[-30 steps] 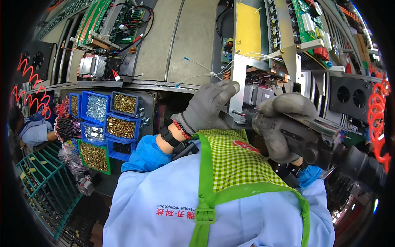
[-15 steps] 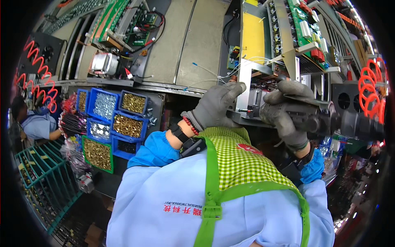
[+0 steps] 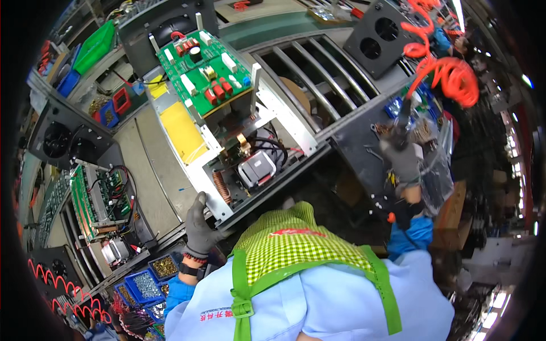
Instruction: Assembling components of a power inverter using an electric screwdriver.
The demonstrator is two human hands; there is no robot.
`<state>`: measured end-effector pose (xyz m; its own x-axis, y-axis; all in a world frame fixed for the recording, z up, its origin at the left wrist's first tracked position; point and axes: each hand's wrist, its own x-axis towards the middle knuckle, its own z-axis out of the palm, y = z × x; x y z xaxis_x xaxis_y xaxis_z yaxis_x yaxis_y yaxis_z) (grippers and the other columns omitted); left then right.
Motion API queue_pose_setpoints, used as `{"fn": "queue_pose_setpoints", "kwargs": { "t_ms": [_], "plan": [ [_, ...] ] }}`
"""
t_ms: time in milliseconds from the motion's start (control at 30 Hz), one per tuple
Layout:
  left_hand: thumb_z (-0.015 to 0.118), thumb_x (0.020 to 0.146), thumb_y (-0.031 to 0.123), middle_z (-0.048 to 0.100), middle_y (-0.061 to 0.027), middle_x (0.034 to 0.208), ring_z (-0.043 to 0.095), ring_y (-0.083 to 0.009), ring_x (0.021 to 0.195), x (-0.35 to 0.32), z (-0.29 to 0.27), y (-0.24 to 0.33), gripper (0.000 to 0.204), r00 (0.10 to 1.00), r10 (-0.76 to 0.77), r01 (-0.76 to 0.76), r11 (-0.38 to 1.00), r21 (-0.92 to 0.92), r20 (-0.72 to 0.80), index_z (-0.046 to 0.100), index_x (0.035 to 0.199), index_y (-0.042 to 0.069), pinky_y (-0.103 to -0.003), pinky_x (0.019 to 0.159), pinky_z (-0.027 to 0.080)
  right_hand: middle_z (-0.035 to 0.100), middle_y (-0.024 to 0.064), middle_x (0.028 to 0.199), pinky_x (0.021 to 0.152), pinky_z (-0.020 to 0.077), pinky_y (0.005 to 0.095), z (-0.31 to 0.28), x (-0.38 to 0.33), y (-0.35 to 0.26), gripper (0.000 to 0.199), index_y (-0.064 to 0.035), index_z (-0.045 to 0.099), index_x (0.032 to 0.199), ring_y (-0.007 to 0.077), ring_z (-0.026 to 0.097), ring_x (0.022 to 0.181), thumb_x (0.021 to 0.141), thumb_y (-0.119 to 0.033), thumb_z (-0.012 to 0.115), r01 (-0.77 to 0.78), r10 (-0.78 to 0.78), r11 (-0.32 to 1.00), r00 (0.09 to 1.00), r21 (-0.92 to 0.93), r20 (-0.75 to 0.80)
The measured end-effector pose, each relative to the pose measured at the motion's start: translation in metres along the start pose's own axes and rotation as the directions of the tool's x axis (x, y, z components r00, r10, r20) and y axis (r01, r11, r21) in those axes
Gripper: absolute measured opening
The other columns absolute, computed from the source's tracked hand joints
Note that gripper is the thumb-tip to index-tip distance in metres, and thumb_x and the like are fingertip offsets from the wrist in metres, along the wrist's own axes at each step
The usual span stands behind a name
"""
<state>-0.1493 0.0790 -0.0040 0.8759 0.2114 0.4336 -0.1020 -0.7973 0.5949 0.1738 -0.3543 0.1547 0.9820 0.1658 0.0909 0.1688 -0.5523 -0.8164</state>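
Note:
My left hand (image 3: 200, 232), in a grey glove, grips the near left corner of an open metal chassis (image 3: 309, 142). Its thumb lies along the white side frame and the fingers go round the edge. Inside sit a silver transformer (image 3: 257, 169), a copper coil (image 3: 221, 186) and dark cables. A green circuit board (image 3: 200, 73) with red and white parts is mounted above. Over at the right, my gloved right hand (image 3: 402, 162) is beside a dark hand tool (image 3: 403, 116) on the end of a red coiled air hose (image 3: 455, 79). Blur hides whether the fingers hold it.
Beneath my right hand is a dark bench (image 3: 355, 136) with small parts and plastic bags (image 3: 438, 179). A roller conveyor (image 3: 318, 79) runs beyond the chassis. A second unit with a transformer (image 3: 115, 250) stands at the left, above blue screw bins (image 3: 145, 284).
My view has swung to the right. My right hand has left the chassis front, where it held a dark tool, and moved out to the right bench. The left hand stays at the chassis.

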Motion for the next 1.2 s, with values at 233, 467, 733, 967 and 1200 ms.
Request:
{"fn": "queue_pose_setpoints", "kwargs": {
  "t_ms": [233,467,733,967,1200],
  "plan": [
    [0.092,0.064,0.050,0.046,-0.0240,0.145,0.054,-0.0408,0.127,0.009,-0.014,0.013,0.121,0.989,-0.030,0.024,0.999,0.039,0.143,0.023,0.154,0.006,-0.047,0.107,0.045,0.071,0.0212,0.100,0.087,0.0521,0.0472,0.044,-0.017,0.259,0.046,-0.0064,0.058,0.116,0.0403,0.068,0.099,0.074,-0.018,0.071,-0.341,0.388,0.812,0.922,-0.475,0.002],
    [0.087,0.065,0.023,0.049,-0.0257,0.143,0.053,-0.0446,0.127,0.025,-0.028,0.057,0.108,0.956,-0.211,0.132,0.931,0.340,0.206,0.026,0.153,0.010,-0.048,0.104,0.048,0.055,0.0251,0.129,0.098,0.0484,0.0528,0.031,0.060,0.350,0.074,-0.0087,0.039,0.143,0.0462,0.057,0.117,0.077,-0.018,0.071,-0.199,0.502,0.527,0.858,-0.826,0.113],
    [0.066,0.090,0.012,0.048,-0.0230,0.144,0.057,-0.0376,0.124,-0.008,0.032,0.056,0.076,0.633,-0.649,0.653,0.740,-0.159,-0.423,0.026,0.155,0.008,-0.041,0.104,0.047,0.056,0.0224,0.130,0.103,0.0469,0.0454,0.005,0.088,0.340,0.070,-0.0050,0.048,0.141,0.0412,0.057,0.119,0.079,-0.023,0.074,-0.139,0.361,0.648,0.922,-0.749,0.142],
    [0.059,0.096,0.053,0.071,-0.0086,0.095,0.070,-0.0233,0.081,0.007,0.051,0.046,0.055,0.411,-0.893,0.244,-0.086,-0.966,0.184,0.063,0.119,0.004,-0.037,0.075,0.058,0.059,0.0192,0.125,0.100,0.0485,0.0430,0.114,0.053,0.109,0.063,0.0013,0.054,0.131,0.0325,0.060,0.115,0.083,-0.034,0.074,0.248,-0.506,0.821,0.734,0.515,0.453],
    [0.060,0.099,0.029,0.067,-0.0060,0.087,0.068,-0.0177,0.081,0.027,0.044,0.067,0.025,0.172,-0.970,0.247,-0.124,-0.961,0.170,0.064,0.101,0.005,-0.031,0.072,0.057,0.060,0.0165,0.088,0.086,0.0482,0.0478,0.175,0.059,0.019,0.016,-0.0042,0.061,0.086,0.0392,0.060,0.087,0.090,-0.020,0.062,0.588,-0.834,0.501,0.525,0.635,0.171]
  ]
}}
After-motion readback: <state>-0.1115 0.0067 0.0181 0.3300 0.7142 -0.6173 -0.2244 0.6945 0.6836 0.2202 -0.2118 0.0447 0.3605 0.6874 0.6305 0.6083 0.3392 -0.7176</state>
